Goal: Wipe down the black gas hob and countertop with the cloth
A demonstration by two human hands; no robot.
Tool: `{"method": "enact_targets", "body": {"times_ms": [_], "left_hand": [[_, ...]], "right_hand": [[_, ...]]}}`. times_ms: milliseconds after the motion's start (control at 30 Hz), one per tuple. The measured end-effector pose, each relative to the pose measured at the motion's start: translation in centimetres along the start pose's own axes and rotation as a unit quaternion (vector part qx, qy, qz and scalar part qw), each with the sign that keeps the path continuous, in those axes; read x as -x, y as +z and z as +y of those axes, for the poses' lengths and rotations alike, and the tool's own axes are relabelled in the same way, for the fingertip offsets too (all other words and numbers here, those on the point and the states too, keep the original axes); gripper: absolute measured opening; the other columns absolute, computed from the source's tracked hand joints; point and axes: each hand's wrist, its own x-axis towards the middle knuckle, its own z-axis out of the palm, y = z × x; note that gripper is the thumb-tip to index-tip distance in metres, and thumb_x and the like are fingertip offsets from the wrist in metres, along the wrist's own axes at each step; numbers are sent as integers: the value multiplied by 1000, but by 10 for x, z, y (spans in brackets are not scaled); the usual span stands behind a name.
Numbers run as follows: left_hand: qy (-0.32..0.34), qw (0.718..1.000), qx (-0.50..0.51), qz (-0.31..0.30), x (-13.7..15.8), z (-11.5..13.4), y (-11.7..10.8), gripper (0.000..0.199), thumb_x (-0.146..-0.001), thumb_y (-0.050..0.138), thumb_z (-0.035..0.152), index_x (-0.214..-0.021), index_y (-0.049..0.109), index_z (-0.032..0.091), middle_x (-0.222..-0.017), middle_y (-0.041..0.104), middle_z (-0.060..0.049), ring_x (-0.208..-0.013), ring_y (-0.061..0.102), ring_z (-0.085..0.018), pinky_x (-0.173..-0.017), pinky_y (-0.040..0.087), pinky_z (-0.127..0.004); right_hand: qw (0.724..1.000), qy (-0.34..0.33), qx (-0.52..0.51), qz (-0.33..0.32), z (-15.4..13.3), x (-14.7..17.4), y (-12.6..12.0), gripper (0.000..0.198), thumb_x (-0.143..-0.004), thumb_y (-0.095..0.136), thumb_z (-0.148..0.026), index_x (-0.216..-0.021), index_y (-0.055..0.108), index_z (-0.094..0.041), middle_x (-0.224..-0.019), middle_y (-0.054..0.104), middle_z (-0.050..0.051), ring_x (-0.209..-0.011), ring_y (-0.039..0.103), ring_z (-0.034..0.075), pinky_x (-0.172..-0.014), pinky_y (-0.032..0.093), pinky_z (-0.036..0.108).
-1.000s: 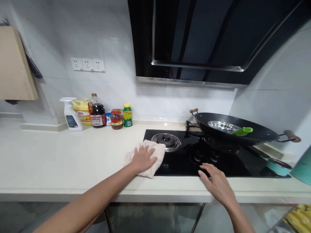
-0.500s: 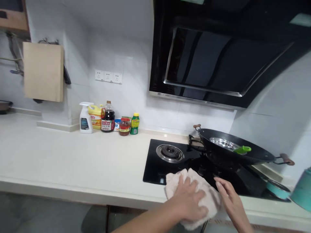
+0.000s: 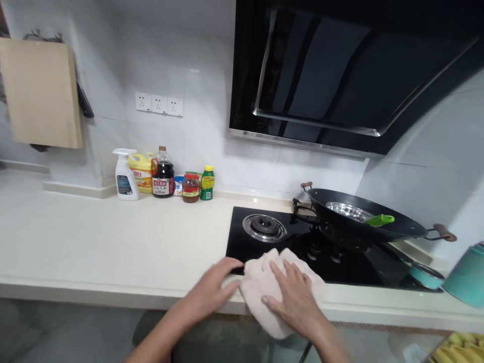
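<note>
A pale pink cloth (image 3: 260,297) lies over the front edge of the black gas hob (image 3: 242,242), its lower part hanging past the counter's edge. My right hand (image 3: 297,300) rests flat on top of it with fingers spread. At the cloth's left side is my left hand (image 3: 215,285), fingers stretched out and thumb apart; its fingertips come up to the cloth's edge, and I cannot tell whether they touch it. Two hob knobs (image 3: 325,253) show just beyond the cloth.
A black wok (image 3: 397,229) with a metal strainer (image 3: 346,210) and green handle sits on the right burner. Teal containers (image 3: 427,276) stand at the right. Along the wall are a spray bottle (image 3: 126,176), a soy sauce bottle (image 3: 163,174) and jars. The range hood (image 3: 310,75) hangs above.
My left hand has come off the cloth and moved left. My right hand has moved from beside the cloth onto it. The cloth has shifted left and lies flatter.
</note>
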Motion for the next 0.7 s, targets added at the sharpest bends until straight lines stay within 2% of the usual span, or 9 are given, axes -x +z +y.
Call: {"method": "enact_targets", "body": {"times_ms": [100,200,267,367,433,500,567,700], "left_hand": [[-56,990,-46,118,15,-31,-40,37,-92,52,45,-122,68,29,-128,71,-5,-120,65,-26,-108,50,-40],[-68,978,-78,180,23,-51,-65,44,-89,55,54,-117,70,24,-122,73,-8,-115,68,-27,-105,53,-41],[-76,973,-81,204,28,-59,-74,48,-88,55,58,-115,71,22,-122,74,-8,-116,69,-27,-104,54,-40],[-110,968,-66,216,34,-69,-83,51,-87,56,62,-114,72,22,-122,75,-8,-113,71,-27,-102,56,-39],[-136,964,-58,220,37,-80,-87,53,-85,56,65,-111,74,22,-118,77,-8,-110,73,-28,-97,59,-37],[-159,958,-65,231,39,-90,-92,52,-83,55,66,-105,76,23,-115,79,-7,-107,74,-28,-93,60,-35],[-170,953,-82,236,38,-96,-97,50,-82,54,65,-100,76,24,-112,80,-6,-106,74,-27,-94,60,-34],[-180,954,-118,210,33,-91,-100,52,-82,51,64,-101,77,23,-115,79,-7,-109,74,-29,-97,59,-37]], "right_hand": [[994,-46,-54,-87,-58,-24,-5,95,-83,65,-72,-162,28,-34,-170,19,18,-155,11,49,-116,16,74],[978,-135,-91,-132,-120,-44,4,100,-76,65,-81,-156,39,-28,-170,16,21,-153,10,53,-115,13,76],[967,-227,-79,-88,-158,-51,14,98,-75,66,-82,-150,44,-22,-166,25,24,-151,21,52,-114,17,76],[947,-319,-36,18,-193,-54,29,74,-85,66,-67,-140,50,-20,-151,48,20,-136,46,39,-111,36,61],[942,-330,-7,63,-198,-53,36,61,-86,67,-62,-130,55,-21,-134,59,15,-117,57,33,-100,46,52],[940,-331,10,86,-188,-50,40,56,-84,69,-62,-122,57,-23,-119,62,11,-104,59,29,-90,50,46],[939,-330,6,102,-166,-45,41,57,-82,69,-66,-120,58,-25,-112,62,9,-98,58,28,-85,49,42],[950,-280,-52,132,-99,-28,36,63,-78,71,-71,-121,59,-26,-115,62,8,-100,56,27,-88,47,42]]}}
